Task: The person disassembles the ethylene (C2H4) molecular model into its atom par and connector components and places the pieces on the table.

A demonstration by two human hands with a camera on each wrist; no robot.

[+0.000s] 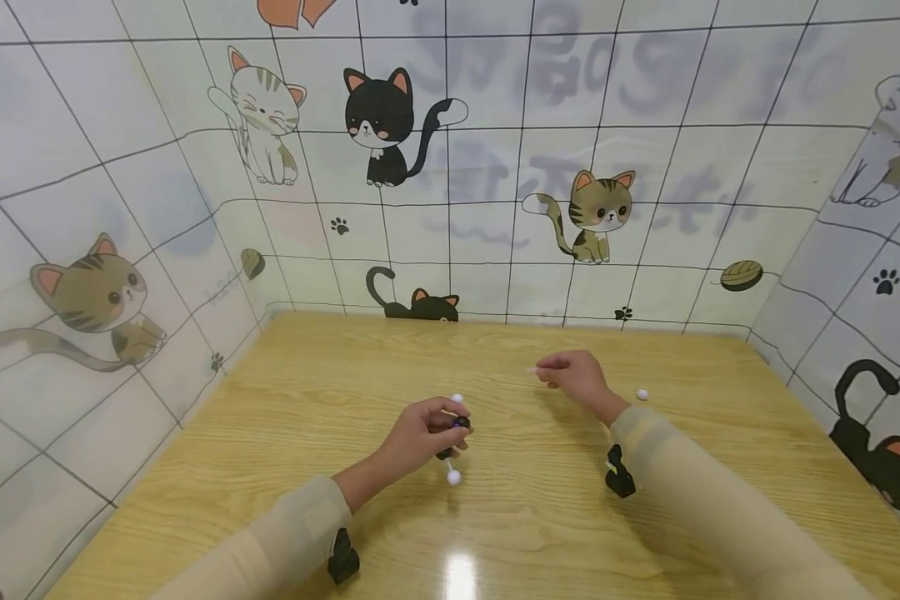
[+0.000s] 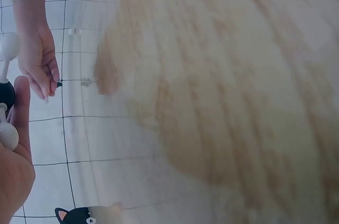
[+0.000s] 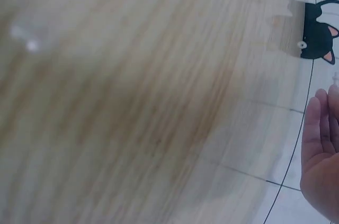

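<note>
My left hand (image 1: 412, 437) grips a small ball-and-stick model, with a black ball (image 1: 461, 422) showing between thumb and fingers. One white ball (image 1: 453, 477) sticks out on a short white stick below the hand, and another white ball (image 1: 457, 398) shows above the fingers. In the left wrist view the model's black ball (image 2: 6, 96) has white balls to either side; the palm hides part of it. Further right and farther from me, my right hand (image 1: 576, 379) pinches a thin white stick (image 1: 532, 369) whose tip points left.
On the wooden table (image 1: 330, 375) a loose white ball (image 1: 642, 394) lies just right of my right hand. A wall covering (image 1: 487, 167) with printed cats rises behind the table and at both sides. Black wrist cameras hang under both sleeves.
</note>
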